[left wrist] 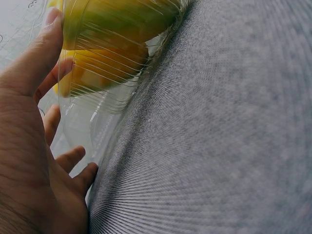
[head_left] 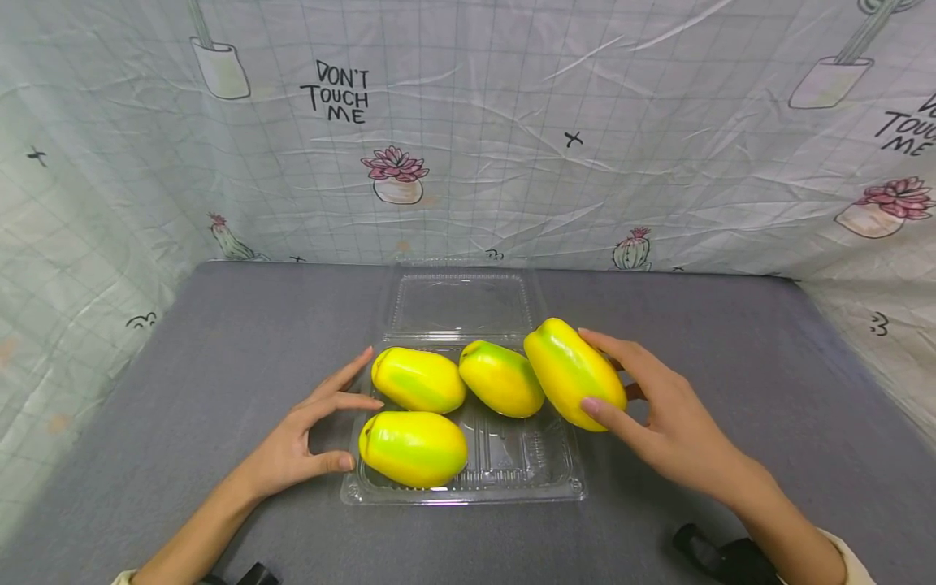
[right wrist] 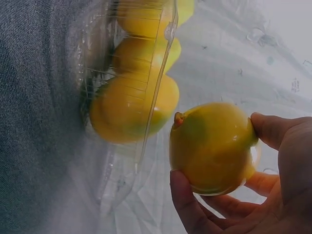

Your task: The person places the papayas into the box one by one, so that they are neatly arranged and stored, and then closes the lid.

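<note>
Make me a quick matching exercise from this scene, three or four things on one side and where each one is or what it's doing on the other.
1. right hand
2. left hand
3. clear tray
4. open lid

a. lying flat behind the tray
b. holding a yellow-green fruit
c. resting against the tray's left edge
d. holding three fruits on grey cloth

Pairs: 1-b, 2-c, 3-d, 4-a

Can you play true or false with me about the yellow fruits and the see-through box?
1. The right hand holds a yellow-green fruit. True.
2. Five fruits lie inside the clear plastic box. False: three lie in it, and the fourth is in the right hand at its right edge.
3. The left hand rests against the box's left side. True.
4. The box lid is closed over the fruits. False: it lies open behind them.
5. The table is covered in red cloth. False: it is grey.
</note>
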`<state>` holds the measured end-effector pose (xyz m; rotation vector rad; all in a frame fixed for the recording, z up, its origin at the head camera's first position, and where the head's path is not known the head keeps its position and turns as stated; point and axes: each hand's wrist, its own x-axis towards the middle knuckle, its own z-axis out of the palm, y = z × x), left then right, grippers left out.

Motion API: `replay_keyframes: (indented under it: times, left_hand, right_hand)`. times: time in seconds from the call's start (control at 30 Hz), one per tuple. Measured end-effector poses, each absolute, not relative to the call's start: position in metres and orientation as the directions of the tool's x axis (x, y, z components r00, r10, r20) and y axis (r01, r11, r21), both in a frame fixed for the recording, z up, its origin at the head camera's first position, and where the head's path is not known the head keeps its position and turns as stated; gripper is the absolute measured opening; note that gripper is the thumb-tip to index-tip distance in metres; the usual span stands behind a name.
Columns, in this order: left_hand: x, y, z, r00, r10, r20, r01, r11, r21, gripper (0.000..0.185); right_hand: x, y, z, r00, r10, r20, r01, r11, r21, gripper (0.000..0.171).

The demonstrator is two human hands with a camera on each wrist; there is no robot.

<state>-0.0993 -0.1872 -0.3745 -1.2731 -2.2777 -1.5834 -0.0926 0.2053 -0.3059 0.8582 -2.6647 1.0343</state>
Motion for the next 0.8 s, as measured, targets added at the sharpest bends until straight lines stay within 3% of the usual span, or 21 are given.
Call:
replay_keyframes:
  times: [0.8]
  left_hand:
    - [-0.099,-0.186,-0.373,-0.649,0.576,0.497,0.667,0.118,0.735,0.05]
  right_hand:
    - [-0.072,0.165,-0.299,-0.639,-0.554,0.533,-0.763,0.371,-0.53,0.061]
